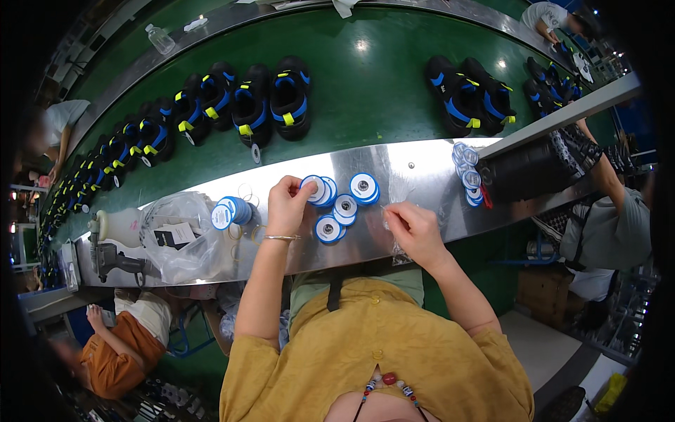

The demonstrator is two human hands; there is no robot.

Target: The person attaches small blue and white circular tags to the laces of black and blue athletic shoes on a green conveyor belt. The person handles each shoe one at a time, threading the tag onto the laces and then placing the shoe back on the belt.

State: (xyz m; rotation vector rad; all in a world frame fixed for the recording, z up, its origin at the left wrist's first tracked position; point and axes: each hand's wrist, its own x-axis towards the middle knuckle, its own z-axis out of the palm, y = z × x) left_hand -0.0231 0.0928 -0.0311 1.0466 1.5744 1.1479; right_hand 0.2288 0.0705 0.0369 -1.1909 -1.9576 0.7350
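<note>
The left hand [287,204] is set on a blue-and-white spool [314,188] near the middle of the steel ledge [415,158], toward its far edge; fingers are closed on the spool's rim, thumb side hidden. The right hand [415,228] is held just above the ledge's near edge, fingertips pinched together on what is prob. a thin clear thread or film [394,211]; too fine to be sure. Approx. four more loose spools [344,207] are lying flat betw. the hands, touching or nearly so; a stack of spools [467,172] is by the ledge's right end, another roll of spools [232,211] beside a clear plastic bag [179,239] toward the left end.

Risks, as judged: the held spool could be knocked into its neighbours, since they are packed close; a spool near the near edge could be rolled off if tipped onto its rim; the fine strand could be snagged or lost from the pinch if pulled at an angle.

The held spool is tilted, flat face turned up and toward the camera; its axis runs roughly upward, leaning to the person. No long axis as such; it is a short disc. Black-and-blue shoes [253,102] are lined on the green belt [365,91] beyond.
</note>
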